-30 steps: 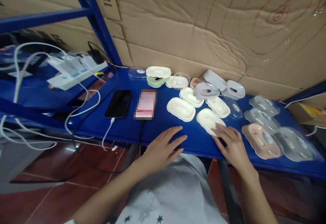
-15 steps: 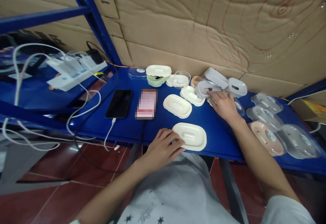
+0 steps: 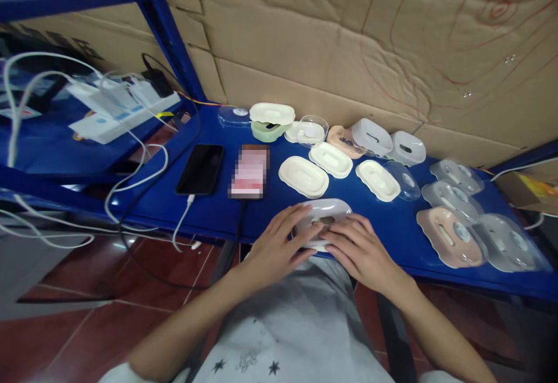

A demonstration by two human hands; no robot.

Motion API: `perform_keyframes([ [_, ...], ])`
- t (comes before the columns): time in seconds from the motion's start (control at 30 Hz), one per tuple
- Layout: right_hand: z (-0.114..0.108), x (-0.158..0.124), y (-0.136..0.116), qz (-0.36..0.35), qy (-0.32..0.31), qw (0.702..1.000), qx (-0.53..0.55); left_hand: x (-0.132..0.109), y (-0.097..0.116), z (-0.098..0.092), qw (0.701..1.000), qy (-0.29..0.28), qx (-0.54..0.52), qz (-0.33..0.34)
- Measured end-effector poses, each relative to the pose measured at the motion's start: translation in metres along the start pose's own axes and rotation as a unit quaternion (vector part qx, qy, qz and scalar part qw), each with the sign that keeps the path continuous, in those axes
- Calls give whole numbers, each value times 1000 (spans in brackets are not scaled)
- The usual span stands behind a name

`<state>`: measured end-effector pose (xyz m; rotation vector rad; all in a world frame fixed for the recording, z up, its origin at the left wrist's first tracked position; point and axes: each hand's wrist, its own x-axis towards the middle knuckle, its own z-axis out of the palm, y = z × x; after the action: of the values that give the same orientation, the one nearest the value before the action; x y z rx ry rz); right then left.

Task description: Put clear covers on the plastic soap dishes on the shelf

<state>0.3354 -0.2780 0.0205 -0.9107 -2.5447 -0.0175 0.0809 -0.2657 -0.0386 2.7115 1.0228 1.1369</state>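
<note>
Close to the front edge of the blue table, a light grey plastic box with an oval slot [image 3: 330, 207] sits over a cream oval base [image 3: 321, 249]. Most of that base is hidden, and I cannot tell whether the two are fitted together. My left hand [image 3: 279, 239] grips the box from the left, fingers curled over its top and side. From the right, my right hand [image 3: 365, 249] holds the same box, fingertips near the slot. Just beyond are more cream oval bases [image 3: 304, 176], [image 3: 331, 160], [image 3: 378, 180], lying apart on the table.
Along the cardboard wall stand a green box [image 3: 267, 132], a peach box [image 3: 342, 139] and grey boxes [image 3: 372, 137]. Several clear-lidded boxes [image 3: 451, 235] sit at right. Two phones [image 3: 200, 169], [image 3: 249, 171] with cables lie at left, near a power strip [image 3: 124, 121].
My right hand has brought the grey box from the back row to the cream base at the front. My left hand has moved from that base's edge onto the box.
</note>
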Motion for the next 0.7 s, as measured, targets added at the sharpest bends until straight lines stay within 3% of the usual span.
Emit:
perform_keyframes([
  [0.27, 23, -15, -15, -8, 18, 997, -75, 3, -1, -2, 999, -39, -14, 32],
  [0.4, 4, -23, 14, 18, 28, 999, -39, 2, -2, -3, 998, -43, -33, 32],
  [0.43, -4, -24, 30, 56, 51, 996, -53, 2, -2, -3, 998, -44, -39, 29],
  [0.5, -20, -28, 71, 196, 91, 969, -123, 2, -2, -4, 998, -47, -46, 25],
  [0.6, -35, -35, 135, 418, 32, 884, -207, 2, -2, -4, 998, -47, -44, 25],
  [0.63, -37, -37, 153, 458, 4, 865, -207, 3, -2, -5, 998, -47, -44, 25],
  [0.7, -39, -42, 176, 485, -35, 854, -184, 3, -1, -5, 998, -44, -44, 23],
])
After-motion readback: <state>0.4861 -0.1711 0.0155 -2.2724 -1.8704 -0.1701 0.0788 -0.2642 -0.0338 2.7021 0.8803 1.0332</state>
